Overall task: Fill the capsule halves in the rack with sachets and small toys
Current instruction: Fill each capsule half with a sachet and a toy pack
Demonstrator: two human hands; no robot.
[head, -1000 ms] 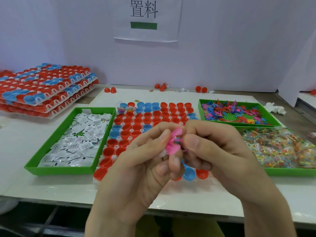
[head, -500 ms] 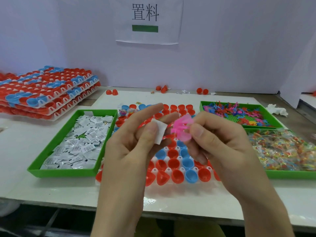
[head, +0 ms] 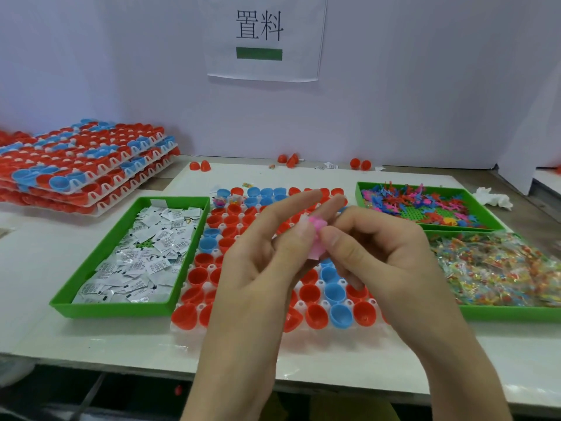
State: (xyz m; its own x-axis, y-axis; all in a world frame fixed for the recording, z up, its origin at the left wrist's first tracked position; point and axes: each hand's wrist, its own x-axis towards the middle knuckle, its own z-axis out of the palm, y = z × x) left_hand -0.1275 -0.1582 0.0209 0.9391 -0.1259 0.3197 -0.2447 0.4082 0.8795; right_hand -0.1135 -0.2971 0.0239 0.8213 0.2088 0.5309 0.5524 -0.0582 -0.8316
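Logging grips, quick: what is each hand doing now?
Left hand: pinching the small pink plastic toy.
Right hand: pinching the same toy.

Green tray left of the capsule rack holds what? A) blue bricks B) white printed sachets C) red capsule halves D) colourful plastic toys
B: the green plastic tray left of the white rack of red and blue capsule halves is filled with small white printed sachets.
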